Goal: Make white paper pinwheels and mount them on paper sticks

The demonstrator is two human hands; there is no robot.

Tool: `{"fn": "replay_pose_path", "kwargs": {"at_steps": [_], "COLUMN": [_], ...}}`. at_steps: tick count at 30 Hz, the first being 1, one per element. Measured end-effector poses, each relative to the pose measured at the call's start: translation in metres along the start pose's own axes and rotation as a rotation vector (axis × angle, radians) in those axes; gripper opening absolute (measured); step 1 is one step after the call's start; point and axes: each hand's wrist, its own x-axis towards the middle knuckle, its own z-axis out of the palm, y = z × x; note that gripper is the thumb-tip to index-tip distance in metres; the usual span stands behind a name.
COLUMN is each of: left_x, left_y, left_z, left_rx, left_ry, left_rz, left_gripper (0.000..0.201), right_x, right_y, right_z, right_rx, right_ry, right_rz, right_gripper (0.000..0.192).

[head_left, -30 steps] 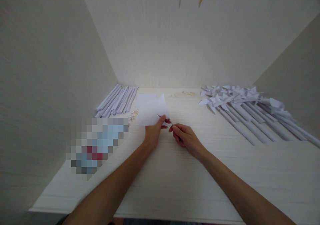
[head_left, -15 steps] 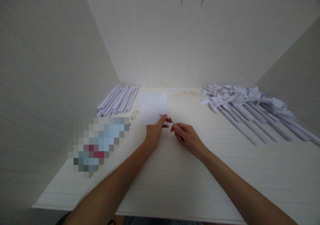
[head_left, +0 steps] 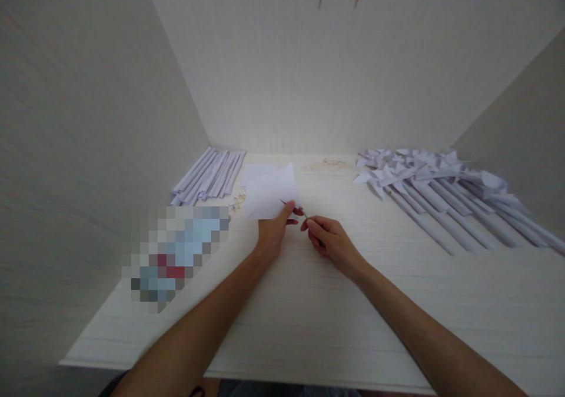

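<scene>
My left hand [head_left: 274, 226] is closed on a white sheet of paper [head_left: 267, 194], its thumb pressed on the lower right corner. To its right, my right hand [head_left: 325, 235] pinches a thin pointed tool [head_left: 304, 213] between thumb and forefinger, the other fingers curled under. A dark tip [head_left: 283, 202] shows against the paper, left of the left thumb. The grip hides most of the tool, so its exact kind is unclear. Another white sheet [head_left: 256, 172] lies behind the held one.
Rolled paper sticks [head_left: 207, 176] lie at the back left, with small light-coloured bits [head_left: 238, 202] beside them. A pixelated object [head_left: 185, 253] is nearer on the left. Several paper pinwheels [head_left: 415, 176] on sticks pile up at right. More bits [head_left: 334, 163] lie by the back wall.
Hardly anything differs. Both hands keep their hold on the paper and the pointed tool; the view has shifted very slightly.
</scene>
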Motion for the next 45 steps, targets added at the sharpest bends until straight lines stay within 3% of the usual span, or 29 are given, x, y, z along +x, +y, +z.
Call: {"fn": "replay_pose_path", "kwargs": {"at_steps": [14, 20, 27, 35, 41, 45], "left_x": [0.0, 0.002, 0.003, -0.009, 0.005, 0.017], "left_y": [-0.002, -0.001, 0.001, -0.002, 0.001, 0.002], "left_z": [0.0, -0.001, -0.001, 0.004, -0.003, -0.012], "left_rx": [0.003, -0.047, -0.052, 0.108, -0.213, -0.165], "left_ry": [-0.011, 0.053, 0.123, -0.08, -0.045, -0.029], "left_rz": [0.006, -0.016, -0.033, 0.022, -0.066, -0.092], "left_gripper": [0.015, 0.014, 0.024, 0.016, 0.027, 0.02], "right_x": [-0.001, -0.003, -0.002, -0.001, -0.001, -0.001], "right_y": [0.0, -0.003, 0.001, 0.005, 0.006, 0.003], "right_z": [0.0, 0.002, 0.003, 0.003, 0.004, 0.004], "right_rx": [-0.02, -0.022, 0.022, -0.093, -0.021, 0.132], "right_ry": [0.031, 0.015, 0.209, 0.27, 0.311, 0.351], "right_rz": [-0.006, -0.002, -0.089, -0.115, -0.111, -0.109], "right_gripper": [0.023, 0.024, 0.026, 0.028, 0.029, 0.026]}}
